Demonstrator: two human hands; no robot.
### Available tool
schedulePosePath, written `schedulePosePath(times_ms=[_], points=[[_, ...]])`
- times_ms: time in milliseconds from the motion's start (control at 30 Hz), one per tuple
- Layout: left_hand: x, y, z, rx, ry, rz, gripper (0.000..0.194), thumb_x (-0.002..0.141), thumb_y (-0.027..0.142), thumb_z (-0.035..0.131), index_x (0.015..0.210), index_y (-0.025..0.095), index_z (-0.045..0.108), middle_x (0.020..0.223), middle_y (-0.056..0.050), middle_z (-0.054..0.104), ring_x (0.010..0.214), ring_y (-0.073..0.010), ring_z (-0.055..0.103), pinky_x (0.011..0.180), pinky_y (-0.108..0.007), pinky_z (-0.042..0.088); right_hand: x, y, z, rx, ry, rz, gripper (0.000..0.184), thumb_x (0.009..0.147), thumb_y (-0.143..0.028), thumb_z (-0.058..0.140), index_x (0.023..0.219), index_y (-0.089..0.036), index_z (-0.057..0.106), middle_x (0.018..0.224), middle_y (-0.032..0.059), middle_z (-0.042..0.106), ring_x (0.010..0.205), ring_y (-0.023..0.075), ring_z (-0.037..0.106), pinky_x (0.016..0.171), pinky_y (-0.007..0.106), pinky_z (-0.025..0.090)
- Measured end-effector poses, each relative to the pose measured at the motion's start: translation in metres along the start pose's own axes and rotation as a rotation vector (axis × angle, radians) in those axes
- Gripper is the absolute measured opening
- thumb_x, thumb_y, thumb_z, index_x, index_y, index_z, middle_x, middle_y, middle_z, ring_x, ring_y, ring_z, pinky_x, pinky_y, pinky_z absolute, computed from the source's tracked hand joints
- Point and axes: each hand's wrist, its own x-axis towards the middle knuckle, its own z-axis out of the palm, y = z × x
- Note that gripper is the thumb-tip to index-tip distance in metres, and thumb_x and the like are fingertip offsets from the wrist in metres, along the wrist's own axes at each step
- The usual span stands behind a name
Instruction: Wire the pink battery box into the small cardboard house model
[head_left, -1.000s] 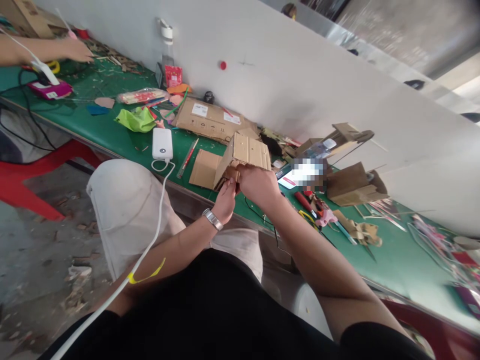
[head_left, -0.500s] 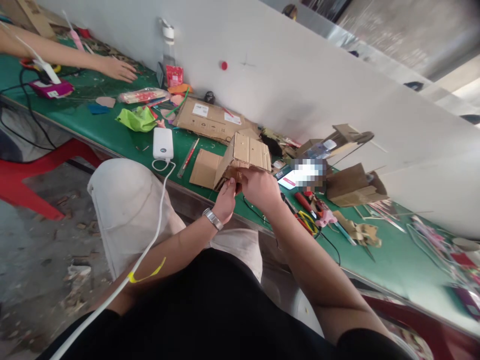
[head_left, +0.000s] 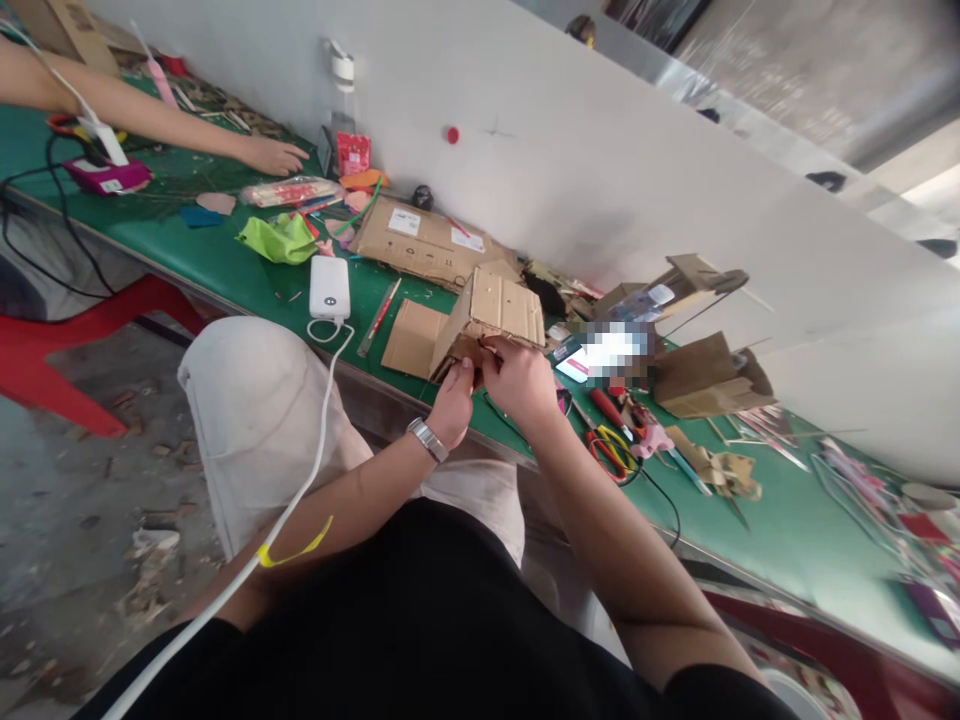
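A small cardboard box (head_left: 504, 303) with a slanted top rests at the table's near edge. My left hand (head_left: 453, 402), with a silver watch on its wrist, grips the box's near lower edge between thumb and fingers. Close beside it, my right hand (head_left: 519, 382) has its fingertips bent against the same near side, closed on something too small or hidden to make out. A flat cardboard piece (head_left: 411, 336) lies to the left of the box, partly behind it. The inside of the box is out of sight.
A white power bank (head_left: 330, 287) with a cable lies left, near a pencil (head_left: 384, 304). Behind is a flattened carton (head_left: 427, 246). To the right are a lit phone (head_left: 600, 350), scissors (head_left: 611, 452) and a pink glue gun (head_left: 654, 440). A co-worker's hand (head_left: 276, 156) reaches in far left.
My right hand has shifted slightly down and left at the box's near side, its fingers drawn in more. The co-worker's hand has moved right along the table.
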Motion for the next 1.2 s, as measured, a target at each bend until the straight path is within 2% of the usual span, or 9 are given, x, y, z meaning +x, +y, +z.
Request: schedulePosePath(times_ms=[233, 500, 600, 733, 967, 1200], points=[[-0.001, 0.003, 0.002, 0.027, 0.01, -0.02, 0.022, 0.107, 0.033, 0.046, 0.108, 0.021, 0.066, 0.135, -0.012, 0.072, 0.137, -0.0237, 0.063, 0.12, -0.039, 0.047, 0.004, 0.002, -0.006, -0.093, -0.062, -0.034, 0.043, 0.104, -0.029, 0.042, 0.134, -0.026, 0.072, 0.128, 0.0084, 0.079, 0.109, 0.0276, 0.076, 0.09, 0.035, 0.057], [-0.001, 0.004, 0.003, -0.016, 0.002, -0.019, 0.025, 0.108, 0.025, 0.04, 0.106, 0.021, 0.065, 0.126, -0.01, 0.076, 0.129, -0.0214, 0.068, 0.117, -0.039, 0.05, 0.007, -0.005, -0.014, -0.233, -0.154, -0.014, 0.045, 0.107, -0.033, 0.038, 0.14, -0.025, 0.068, 0.117, 0.0153, 0.08, 0.103, 0.0307, 0.077, 0.085, 0.036, 0.055], [-0.001, 0.003, 0.002, -0.019, -0.011, -0.023, 0.023, 0.108, 0.028, 0.044, 0.107, 0.021, 0.065, 0.121, -0.009, 0.077, 0.133, -0.0219, 0.066, 0.119, -0.042, 0.048, 0.008, -0.008, -0.016, -0.24, -0.173, 0.004, 0.046, 0.107, -0.034, 0.038, 0.142, -0.025, 0.066, 0.118, 0.0162, 0.08, 0.105, 0.0307, 0.077, 0.086, 0.036, 0.055], [-0.001, 0.004, 0.002, 0.004, -0.016, -0.024, 0.022, 0.107, 0.034, 0.049, 0.109, 0.021, 0.066, 0.125, -0.009, 0.076, 0.137, -0.022, 0.063, 0.119, -0.041, 0.047, 0.009, -0.007, -0.016, -0.25, -0.186, 0.0, 0.046, 0.106, -0.034, 0.04, 0.144, -0.026, 0.064, 0.118, 0.016, 0.08, 0.103, 0.0303, 0.077, 0.085, 0.035, 0.055], [0.002, 0.0, -0.001, 0.056, 0.018, -0.014, 0.023, 0.108, 0.031, 0.046, 0.11, 0.02, 0.066, 0.129, -0.011, 0.074, 0.135, -0.0223, 0.064, 0.12, -0.039, 0.046, 0.008, 0.007, -0.015, -0.29, -0.141, -0.105, 0.046, 0.108, -0.035, 0.037, 0.144, -0.03, 0.065, 0.129, 0.0109, 0.078, 0.104, 0.0289, 0.077, 0.085, 0.036, 0.054], [0.007, -0.004, -0.01, 0.15, 0.018, 0.036, 0.028, 0.107, 0.038, 0.052, 0.12, 0.02, 0.068, 0.135, -0.014, 0.073, 0.141, -0.0261, 0.06, 0.124, -0.038, 0.041, 0.009, 0.022, -0.023, -0.393, -0.202, -0.227, 0.053, 0.106, -0.028, 0.039, 0.157, -0.03, 0.051, 0.121, 0.0147, 0.079, 0.1, 0.0316, 0.077, 0.084, 0.039, 0.053]])
